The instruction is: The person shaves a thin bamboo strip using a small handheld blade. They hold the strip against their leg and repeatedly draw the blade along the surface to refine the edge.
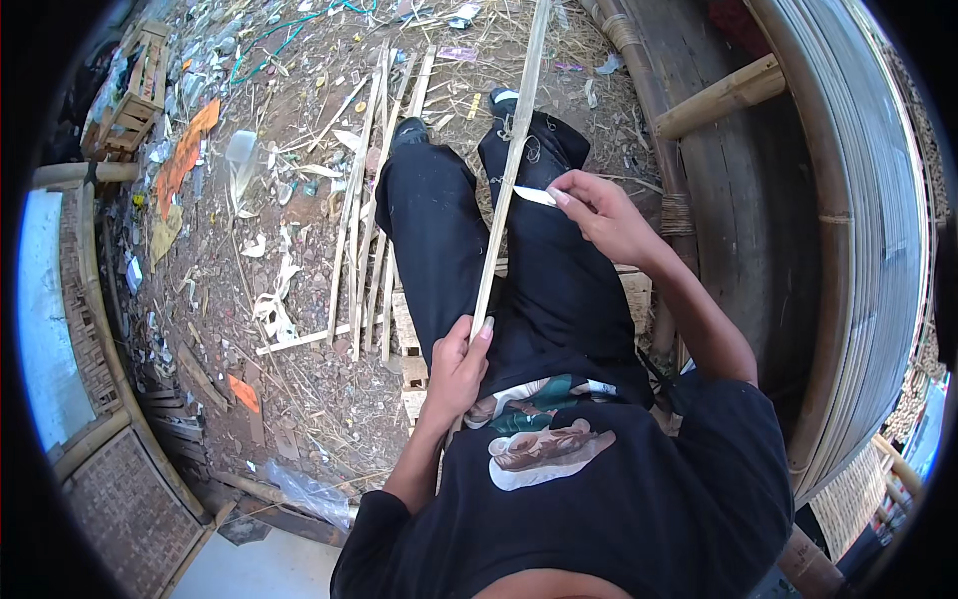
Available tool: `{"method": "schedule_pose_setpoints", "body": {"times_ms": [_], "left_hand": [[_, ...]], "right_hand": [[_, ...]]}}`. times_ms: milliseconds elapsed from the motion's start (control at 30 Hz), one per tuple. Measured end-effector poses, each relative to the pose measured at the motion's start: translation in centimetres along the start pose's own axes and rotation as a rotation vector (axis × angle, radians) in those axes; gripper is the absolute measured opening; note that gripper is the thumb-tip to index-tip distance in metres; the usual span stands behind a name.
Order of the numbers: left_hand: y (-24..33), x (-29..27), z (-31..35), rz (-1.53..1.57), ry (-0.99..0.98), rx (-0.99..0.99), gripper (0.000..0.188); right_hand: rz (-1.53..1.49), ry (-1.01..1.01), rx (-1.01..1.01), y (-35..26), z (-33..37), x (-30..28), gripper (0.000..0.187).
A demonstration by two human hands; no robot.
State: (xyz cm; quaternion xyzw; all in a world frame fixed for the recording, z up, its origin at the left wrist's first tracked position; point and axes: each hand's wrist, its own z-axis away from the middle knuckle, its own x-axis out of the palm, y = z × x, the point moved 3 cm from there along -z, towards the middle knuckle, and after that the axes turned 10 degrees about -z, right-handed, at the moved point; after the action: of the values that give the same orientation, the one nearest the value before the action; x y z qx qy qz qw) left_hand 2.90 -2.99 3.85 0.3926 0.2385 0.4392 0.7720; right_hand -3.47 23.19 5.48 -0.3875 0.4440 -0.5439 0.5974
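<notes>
A long, pale bamboo strip runs from my lap up past my knees and out at the top of the view. My left hand is closed round its lower part, close to my waist. Above my right thigh, my right hand grips a knife; its handle is hidden in the fingers. The bright knife blade points left, its tip at the strip's right edge; whether it cuts in cannot be told. Thin curled shavings cling to my dark trousers near the right knee.
Several split bamboo strips lie on the littered ground left of my legs. I sit on a slatted wooden seat. A bamboo-framed structure stands close on the right. A wooden crate is at the far left, woven panels at the near left.
</notes>
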Motion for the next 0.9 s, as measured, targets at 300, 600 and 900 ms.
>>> {"method": "schedule_pose_setpoints", "body": {"times_ms": [300,600,900], "left_hand": [[0.4,-0.1,-0.3,-0.097,0.041,0.081,0.027],[-0.9,-0.9,-0.3,-0.283,0.127,0.106,0.026],[-1.8,-0.9,-1.2,-0.209,0.13,0.127,0.025]], "right_hand": [[-0.601,-0.186,0.212,0.5,-0.7,2.4,0.019],[-0.823,-0.326,0.375,1.1,-3.2,2.3,0.026],[-0.145,0.162,-0.226,1.2,-5.2,1.3,0.026]]}}
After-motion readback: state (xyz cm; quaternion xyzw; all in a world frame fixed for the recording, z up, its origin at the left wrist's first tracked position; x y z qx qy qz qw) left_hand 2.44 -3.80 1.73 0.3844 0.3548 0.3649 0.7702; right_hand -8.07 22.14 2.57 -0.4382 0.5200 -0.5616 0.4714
